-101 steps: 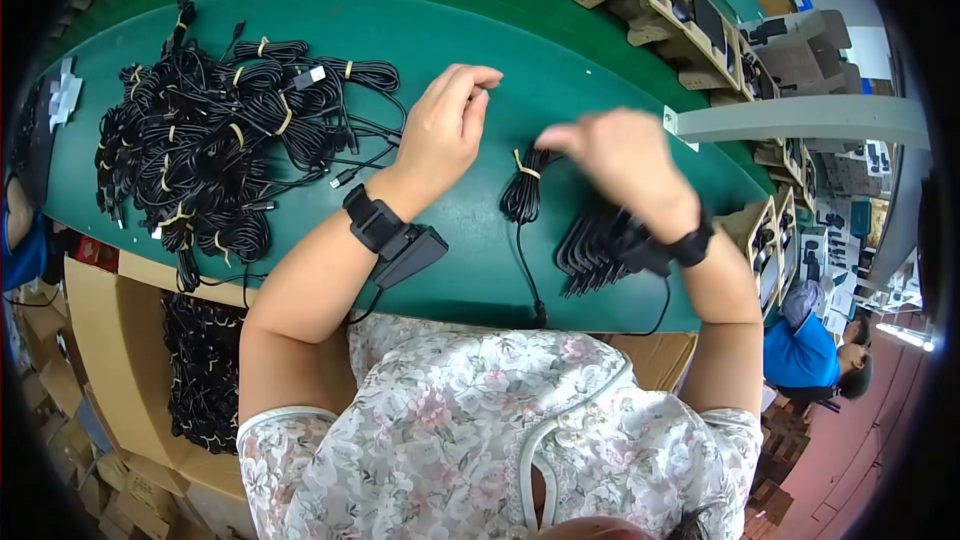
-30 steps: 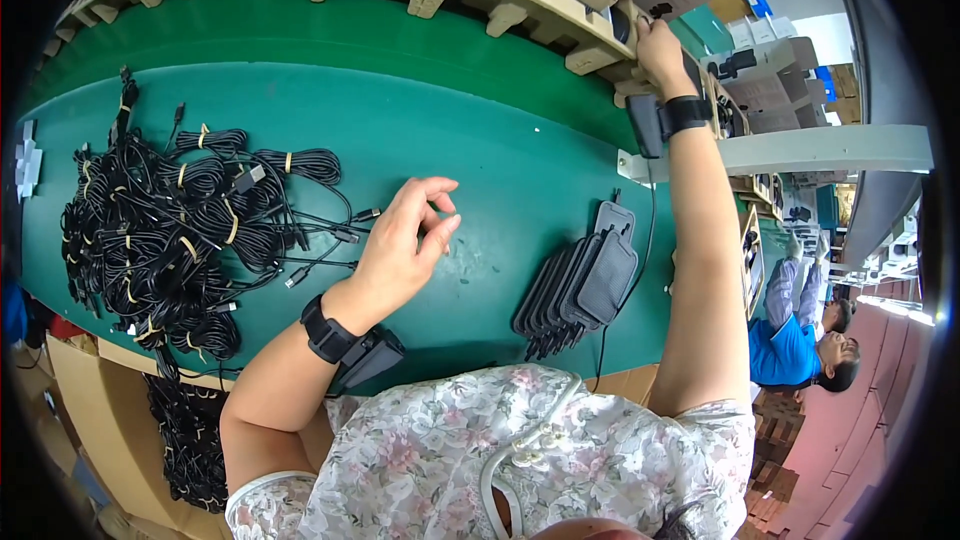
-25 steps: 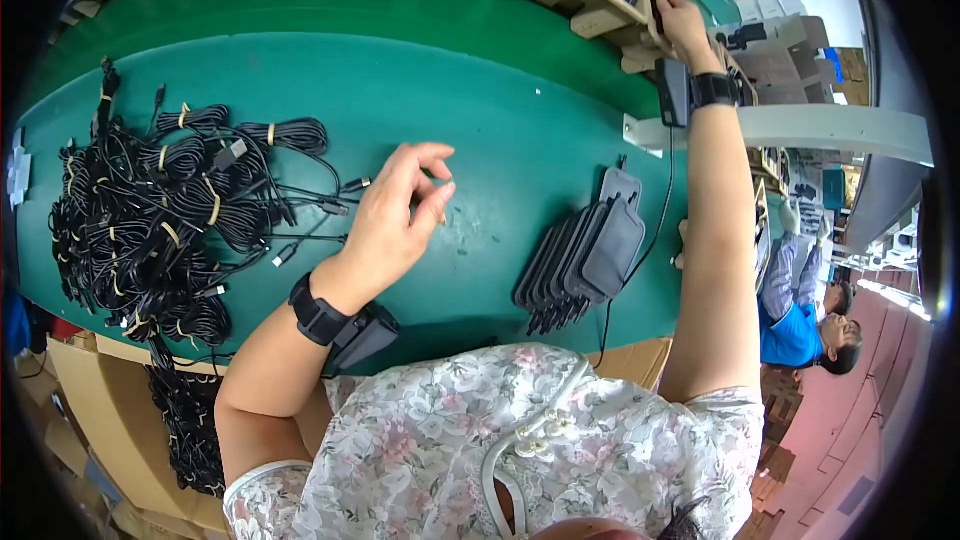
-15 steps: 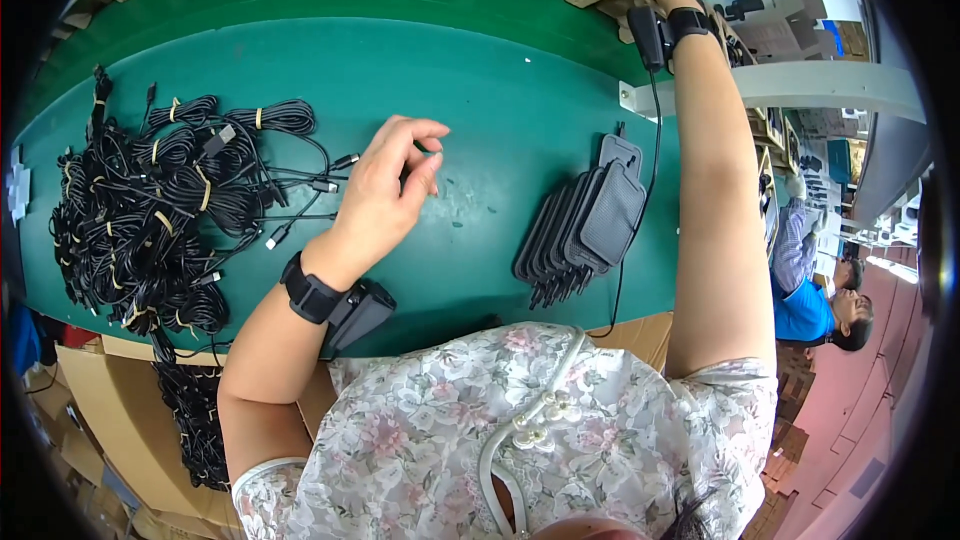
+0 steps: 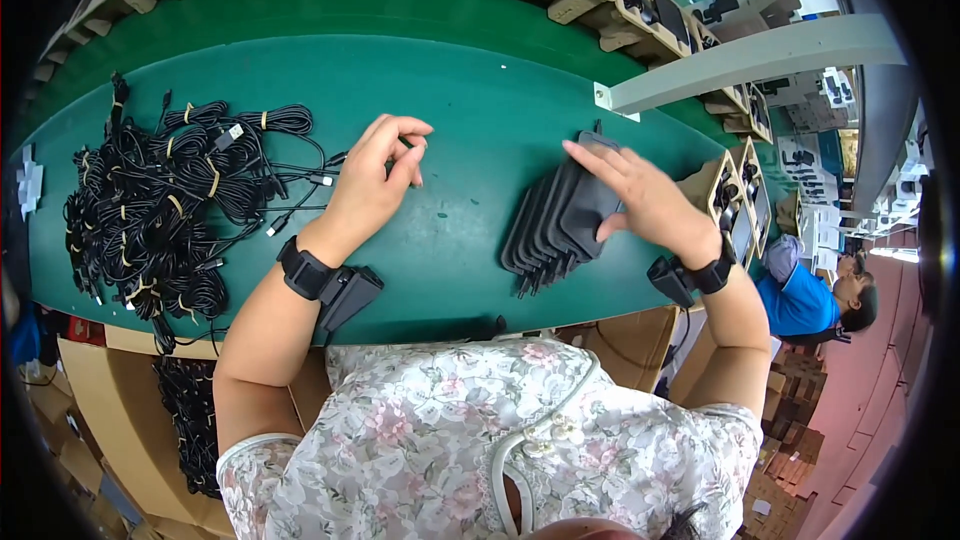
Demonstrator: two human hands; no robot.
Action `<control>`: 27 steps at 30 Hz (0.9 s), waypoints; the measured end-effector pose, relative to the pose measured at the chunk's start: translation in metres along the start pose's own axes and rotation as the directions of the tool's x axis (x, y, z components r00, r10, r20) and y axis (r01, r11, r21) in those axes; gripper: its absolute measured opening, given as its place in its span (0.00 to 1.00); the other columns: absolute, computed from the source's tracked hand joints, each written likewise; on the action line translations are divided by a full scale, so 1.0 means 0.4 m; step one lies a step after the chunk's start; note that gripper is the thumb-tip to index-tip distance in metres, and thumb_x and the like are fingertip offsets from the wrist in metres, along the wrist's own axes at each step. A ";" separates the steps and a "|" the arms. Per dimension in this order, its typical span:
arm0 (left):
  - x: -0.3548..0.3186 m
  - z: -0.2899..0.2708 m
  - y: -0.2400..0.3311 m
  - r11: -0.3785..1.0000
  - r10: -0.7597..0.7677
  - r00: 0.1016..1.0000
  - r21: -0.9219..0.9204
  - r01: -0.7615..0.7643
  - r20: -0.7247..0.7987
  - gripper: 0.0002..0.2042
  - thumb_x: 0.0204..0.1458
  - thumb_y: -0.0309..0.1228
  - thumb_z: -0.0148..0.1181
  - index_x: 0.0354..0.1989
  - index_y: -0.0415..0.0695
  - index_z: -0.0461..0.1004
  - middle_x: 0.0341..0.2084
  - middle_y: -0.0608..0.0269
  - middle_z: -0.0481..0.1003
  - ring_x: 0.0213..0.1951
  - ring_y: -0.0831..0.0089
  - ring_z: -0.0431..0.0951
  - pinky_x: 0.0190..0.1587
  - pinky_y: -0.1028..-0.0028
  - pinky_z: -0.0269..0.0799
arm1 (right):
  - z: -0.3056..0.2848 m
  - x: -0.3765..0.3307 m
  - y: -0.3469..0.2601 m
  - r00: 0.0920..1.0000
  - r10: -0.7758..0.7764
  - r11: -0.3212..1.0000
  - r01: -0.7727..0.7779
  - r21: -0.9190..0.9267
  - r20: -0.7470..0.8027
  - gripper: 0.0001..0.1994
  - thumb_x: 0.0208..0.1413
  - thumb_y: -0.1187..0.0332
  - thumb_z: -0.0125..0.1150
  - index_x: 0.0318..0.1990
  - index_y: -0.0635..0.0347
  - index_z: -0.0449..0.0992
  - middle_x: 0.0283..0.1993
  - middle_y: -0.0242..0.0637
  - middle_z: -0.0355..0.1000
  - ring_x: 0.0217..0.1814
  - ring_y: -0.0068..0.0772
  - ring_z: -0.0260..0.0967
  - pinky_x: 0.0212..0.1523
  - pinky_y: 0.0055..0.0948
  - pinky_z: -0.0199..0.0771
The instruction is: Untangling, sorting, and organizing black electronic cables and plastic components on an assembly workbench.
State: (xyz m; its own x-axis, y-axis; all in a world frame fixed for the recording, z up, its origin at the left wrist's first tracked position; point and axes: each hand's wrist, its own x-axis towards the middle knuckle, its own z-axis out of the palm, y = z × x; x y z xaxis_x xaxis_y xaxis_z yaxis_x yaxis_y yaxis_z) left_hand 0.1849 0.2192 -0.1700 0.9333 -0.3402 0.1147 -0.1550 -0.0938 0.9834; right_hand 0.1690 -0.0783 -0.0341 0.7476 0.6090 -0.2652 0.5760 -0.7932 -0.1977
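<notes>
The right hand (image 5: 640, 202) has come back from the upper right shelf and now presses flat on the row of black adapters (image 5: 560, 225) at centre right. The left hand (image 5: 375, 180), fingers loosely curled and empty, hovers over the green table (image 5: 470, 110) near the cable bundles (image 5: 170, 200).

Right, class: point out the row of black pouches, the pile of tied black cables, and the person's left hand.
row of black pouches (image 5: 560, 220), head view, face of the front pouch.
pile of tied black cables (image 5: 160, 205), head view, middle of the heap.
left hand (image 5: 372, 185), head view, back of the hand.
</notes>
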 end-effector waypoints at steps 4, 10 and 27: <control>0.008 0.004 0.006 1.000 -0.013 1.000 0.003 0.013 0.009 0.09 0.54 0.21 0.47 0.43 0.39 0.66 0.32 0.63 0.68 0.25 0.80 0.72 0.32 0.79 0.68 | 0.029 -0.033 0.010 0.979 0.196 0.980 -0.195 -0.029 0.049 0.37 0.31 0.66 0.68 0.55 0.59 0.61 0.49 0.44 0.63 0.48 0.52 0.62 0.44 0.38 0.66; 0.002 0.007 -0.003 0.999 -0.006 1.000 -0.042 0.005 -0.015 0.08 0.54 0.20 0.47 0.41 0.38 0.67 0.32 0.63 0.66 0.23 0.80 0.71 0.29 0.79 0.67 | -0.019 0.019 0.024 0.998 -0.047 0.993 0.052 -0.108 0.052 0.19 0.35 0.70 0.67 0.36 0.64 0.68 0.31 0.41 0.66 0.33 0.44 0.67 0.33 0.34 0.69; -0.003 0.004 0.003 0.997 -0.006 1.000 -0.071 0.006 -0.011 0.08 0.54 0.19 0.45 0.41 0.38 0.67 0.33 0.61 0.65 0.24 0.78 0.71 0.28 0.79 0.68 | -0.100 0.443 0.465 0.535 0.761 0.391 0.072 0.917 -0.367 0.10 0.56 0.64 0.55 0.34 0.63 0.67 0.25 0.37 0.72 0.23 0.24 0.71 0.24 0.17 0.70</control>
State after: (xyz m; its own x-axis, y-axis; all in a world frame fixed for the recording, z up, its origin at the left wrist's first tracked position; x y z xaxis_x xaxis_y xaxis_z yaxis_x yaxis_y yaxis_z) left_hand 0.1831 0.2178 -0.1693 0.9377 -0.3296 0.1099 -0.1264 -0.0287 0.9916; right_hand 0.4219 -0.1176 -0.0800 0.9597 -0.2759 0.0538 -0.0239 -0.2709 -0.9623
